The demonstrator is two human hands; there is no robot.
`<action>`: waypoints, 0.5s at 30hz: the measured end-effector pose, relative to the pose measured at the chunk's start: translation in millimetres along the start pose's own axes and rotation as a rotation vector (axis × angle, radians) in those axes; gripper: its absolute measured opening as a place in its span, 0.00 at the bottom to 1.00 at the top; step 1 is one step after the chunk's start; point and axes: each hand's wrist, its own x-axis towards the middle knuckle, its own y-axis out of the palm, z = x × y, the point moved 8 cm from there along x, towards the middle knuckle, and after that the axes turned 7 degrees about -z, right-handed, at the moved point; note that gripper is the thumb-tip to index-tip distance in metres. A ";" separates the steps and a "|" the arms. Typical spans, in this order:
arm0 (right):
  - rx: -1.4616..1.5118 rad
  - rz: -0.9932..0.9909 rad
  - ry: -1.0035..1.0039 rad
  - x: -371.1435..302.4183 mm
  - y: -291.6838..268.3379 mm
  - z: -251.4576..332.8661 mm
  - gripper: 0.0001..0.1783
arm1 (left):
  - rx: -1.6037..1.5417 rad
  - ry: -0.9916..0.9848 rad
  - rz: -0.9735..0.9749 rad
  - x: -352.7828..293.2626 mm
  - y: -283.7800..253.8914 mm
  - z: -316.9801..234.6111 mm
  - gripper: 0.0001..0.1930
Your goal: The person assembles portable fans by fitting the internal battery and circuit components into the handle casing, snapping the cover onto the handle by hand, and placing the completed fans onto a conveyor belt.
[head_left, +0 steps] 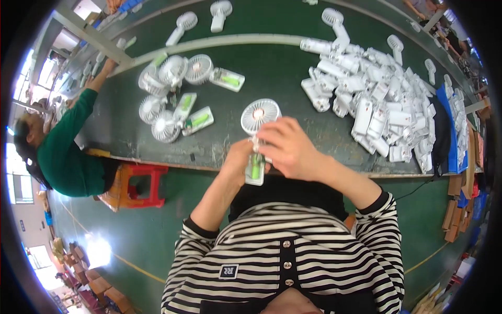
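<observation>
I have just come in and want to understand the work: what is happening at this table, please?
A person in a striped top is handling a small white fan at the edge of the table. The left hand holds its open handle, where a green part shows; the right hand is at its neck. Similar fans lie to the left, and a pile of white plastic parts to the right. A co-worker in green is farther left.
</observation>
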 end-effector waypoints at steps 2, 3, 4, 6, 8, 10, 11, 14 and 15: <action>-0.013 0.035 0.009 -6.5 1.1 -8.2 0.15 | 0.018 -0.045 0.000 7.9 2.2 7.2 0.13; 0.001 0.045 0.013 -6.5 -2.0 -7.7 0.13 | 0.033 -0.063 -0.015 6.9 2.1 10.7 0.13; 0.011 0.057 0.008 -7.1 -4.1 -8.8 0.13 | 0.035 -0.071 0.006 7.1 4.5 11.9 0.13; 0.006 0.118 -0.010 -8.3 -6.9 -7.3 0.10 | 0.054 -0.095 0.040 6.4 9.4 15.3 0.13; 0.027 0.202 -0.054 -8.6 -8.1 -9.5 0.08 | 0.109 -0.123 0.033 7.9 17.2 16.0 0.12; 0.007 0.274 -0.071 -12.4 -7.5 -14.2 0.06 | 0.194 -0.154 0.092 12.3 24.3 20.0 0.12; 0.029 0.355 -0.063 -12.7 -6.5 -15.8 0.05 | 0.236 -0.204 0.125 15.5 28.1 21.9 0.12; 0.088 0.489 -0.028 -15.7 -7.8 -29.4 0.04 | 0.344 -0.241 0.228 26.0 41.3 21.0 0.12; 0.084 0.444 -0.010 -13.4 -12.9 -36.3 0.05 | 0.379 -0.268 0.166 26.4 44.6 15.5 0.12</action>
